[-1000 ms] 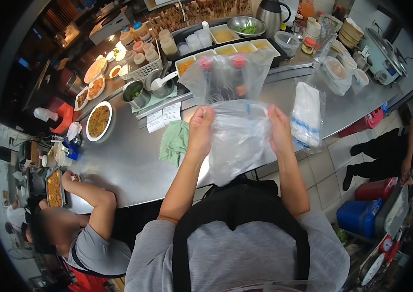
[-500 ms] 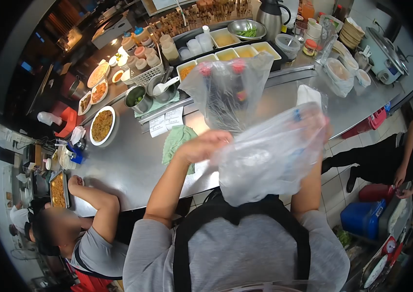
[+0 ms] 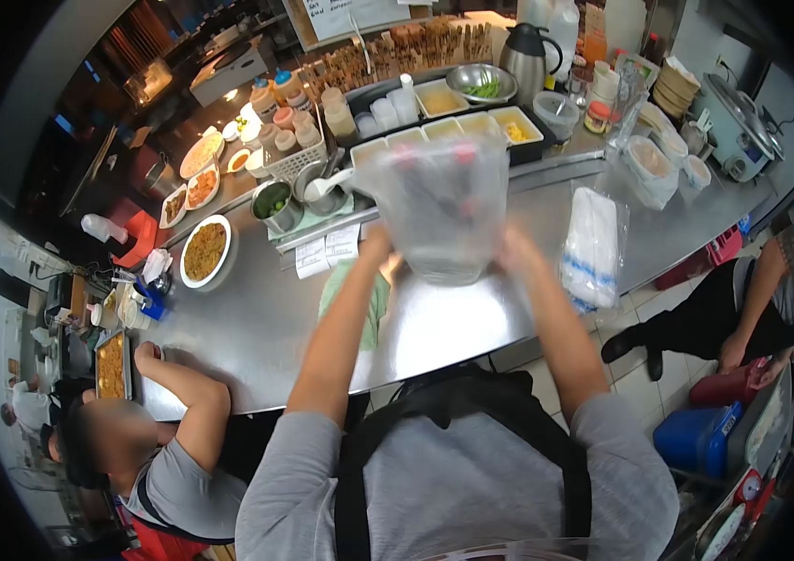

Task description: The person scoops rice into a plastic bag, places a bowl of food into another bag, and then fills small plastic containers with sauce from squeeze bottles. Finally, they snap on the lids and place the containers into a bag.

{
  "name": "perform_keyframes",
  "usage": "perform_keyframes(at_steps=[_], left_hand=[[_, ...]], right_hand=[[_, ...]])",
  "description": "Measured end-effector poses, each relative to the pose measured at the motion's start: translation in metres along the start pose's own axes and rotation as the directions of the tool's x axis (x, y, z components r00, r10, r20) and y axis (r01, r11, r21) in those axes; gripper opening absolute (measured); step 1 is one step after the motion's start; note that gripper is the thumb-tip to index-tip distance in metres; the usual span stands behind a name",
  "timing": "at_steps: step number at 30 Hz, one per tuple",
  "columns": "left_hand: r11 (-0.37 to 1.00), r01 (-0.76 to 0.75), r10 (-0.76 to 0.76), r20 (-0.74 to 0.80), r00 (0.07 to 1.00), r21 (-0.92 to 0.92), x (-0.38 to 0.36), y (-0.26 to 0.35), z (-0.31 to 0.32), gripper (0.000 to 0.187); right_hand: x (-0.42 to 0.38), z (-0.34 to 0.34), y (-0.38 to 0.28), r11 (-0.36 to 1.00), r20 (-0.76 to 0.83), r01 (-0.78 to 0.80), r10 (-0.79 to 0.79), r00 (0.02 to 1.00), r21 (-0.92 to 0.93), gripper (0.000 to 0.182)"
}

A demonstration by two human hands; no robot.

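Observation:
A whitish see-through plastic bag (image 3: 439, 220) stands upright before me on the steel counter, blurred by motion. Dark contents with two red spots near the top show through it. My left hand (image 3: 375, 245) grips its left side and my right hand (image 3: 512, 247) its right side; both are closed on the plastic, though fingertips are smeared and partly hidden. Whether a second bag lies inside cannot be made out. Beside my left forearm lies a green cloth (image 3: 373, 313). To the right rests a clear-wrapped pack of white bags with blue marks (image 3: 591, 245).
Paper slips (image 3: 327, 251), metal pots (image 3: 275, 208) and a fried rice plate (image 3: 205, 251) are to the left. Sauce tubs (image 3: 514, 124) and a steel jug (image 3: 526, 61) line the back. A co-worker (image 3: 182, 411) leans in at left; another person (image 3: 743, 309) is at right.
Both hands have moved forward from near my chest to the sides of the filled bag, bringing the loose plastic bag there. The wrapped pack at right is now uncovered.

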State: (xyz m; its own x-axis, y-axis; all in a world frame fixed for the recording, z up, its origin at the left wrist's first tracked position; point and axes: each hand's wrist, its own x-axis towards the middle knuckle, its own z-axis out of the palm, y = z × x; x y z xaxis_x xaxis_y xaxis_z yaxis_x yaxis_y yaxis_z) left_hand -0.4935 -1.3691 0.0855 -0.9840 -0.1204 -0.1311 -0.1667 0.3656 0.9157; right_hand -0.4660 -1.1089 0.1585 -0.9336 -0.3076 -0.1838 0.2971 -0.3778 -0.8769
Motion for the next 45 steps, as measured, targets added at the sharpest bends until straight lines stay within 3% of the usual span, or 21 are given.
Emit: perform_keyframes(at_steps=[1,4,7,10,13,15,17,19,20,21,22,23,25,26,28,32,34,35,37,40,45], left_hand=[[0.929,0.101,-0.146,-0.103,0.984,-0.357,0.032,-0.089,0.043,0.037],[0.771,0.429,-0.427,0.118,0.897,-0.471,-0.038,0.011,0.022,0.049],[0.918,0.243,-0.231,0.074,0.97,-0.312,-0.022,0.017,0.008,0.048],[0.884,0.037,0.058,0.187,0.981,-0.466,0.02,0.003,0.009,0.051],[0.958,-0.247,0.255,0.042,0.966,-0.147,0.05,-0.02,0.023,0.043],[0.876,-0.431,0.446,-0.023,0.895,0.216,0.05,-0.038,0.034,0.036],[0.794,-0.464,0.511,-0.019,0.859,0.393,0.038,-0.052,0.038,0.033],[0.985,-0.169,0.17,-0.035,0.985,0.048,0.02,-0.058,0.029,0.022],[0.989,-0.141,0.142,-0.029,0.989,0.052,0.003,-0.064,0.026,0.022],[0.901,0.18,-0.136,0.138,0.981,-0.395,-0.008,-0.066,0.022,0.019],[0.541,0.491,-0.295,0.392,0.871,-0.683,-0.019,-0.067,0.019,0.016],[0.536,0.505,-0.311,0.398,0.863,-0.677,-0.035,-0.068,0.021,0.016],[-0.107,0.677,0.346,0.611,0.712,-0.728,-0.068,-0.06,0.03,0.013],[-0.11,0.678,0.342,0.613,0.712,-0.727,-0.083,-0.035,0.033,0.013],[0.105,0.417,-0.302,0.371,0.878,-0.903,-0.105,0.018,0.041,0.021],[0.11,0.352,-0.244,0.318,0.916,-0.929,-0.097,-0.005,0.05,0.013],[0.502,0.346,-0.236,0.259,0.937,-0.793,-0.097,-0.028,0.056,0.025],[0.502,0.345,-0.236,0.257,0.937,-0.793,-0.097,-0.029,0.06,0.025],[0.806,0.143,-0.232,-0.084,0.969,-0.574,-0.103,-0.003,0.065,0.037],[0.489,0.248,-0.184,0.179,0.966,-0.836,-0.1,-0.016,0.049,0.039],[0.678,0.183,-0.181,0.08,0.98,-0.712,-0.108,-0.02,0.044,0.034]], right_hand=[[0.018,-0.044,0.067,0.944,0.031,-0.143,0.14,0.99,0.297,0.032],[0.022,-0.058,0.084,0.958,-0.086,-0.141,0.167,0.982,0.251,0.032],[0.038,-0.068,0.06,0.965,0.016,-0.244,0.243,0.97,0.093,0.029],[0.058,-0.055,0.044,0.919,-0.064,-0.291,0.318,0.946,0.267,0.028],[0.075,-0.051,0.065,0.999,-0.148,-0.019,0.024,0.989,0.036,0.029],[0.092,-0.08,0.108,0.725,-0.239,0.212,-0.465,0.853,-0.655,0.029],[0.092,-0.093,0.121,0.786,-0.315,0.244,-0.482,0.818,-0.568,0.027],[0.069,-0.104,0.137,0.846,-0.41,0.265,-0.469,0.782,-0.462,0.024],[0.05,-0.117,0.133,0.984,-0.221,0.166,-0.177,0.959,-0.066,0.019],[0.035,-0.12,0.12,0.953,0.09,-0.062,0.037,0.995,0.296,0.015],[0.016,-0.099,0.104,0.95,0.085,-0.074,0.05,0.995,0.303,0.015],[-0.008,-0.063,0.085,0.837,-0.056,-0.176,0.239,0.969,0.519,0.013],[-0.036,-0.024,0.077,0.663,-0.151,-0.217,0.452,0.879,0.717,0.012],[-0.043,-0.013,0.078,0.629,-0.086,-0.249,0.453,0.888,0.736,0.013],[-0.041,-0.003,0.084,0.584,0.013,-0.286,0.426,0.905,0.76,0.017],[-0.034,-0.014,0.106,0.689,0.115,-0.351,0.366,0.924,0.634,0.016],[-0.036,-0.018,0.108,0.797,0.101,-0.344,0.341,0.935,0.496,0.014],[-0.034,-0.021,0.108,0.797,0.102,-0.345,0.341,0.935,0.495,0.014],[-0.026,-0.035,0.11,0.811,0.015,-0.28,0.317,0.948,0.513,0.012],[-0.028,-0.048,0.105,0.831,-0.041,-0.223,0.282,0.959,0.51,0.014],[-0.036,-0.032,0.101,0.922,-0.143,-0.123,0.187,0.972,0.366,0.018]])
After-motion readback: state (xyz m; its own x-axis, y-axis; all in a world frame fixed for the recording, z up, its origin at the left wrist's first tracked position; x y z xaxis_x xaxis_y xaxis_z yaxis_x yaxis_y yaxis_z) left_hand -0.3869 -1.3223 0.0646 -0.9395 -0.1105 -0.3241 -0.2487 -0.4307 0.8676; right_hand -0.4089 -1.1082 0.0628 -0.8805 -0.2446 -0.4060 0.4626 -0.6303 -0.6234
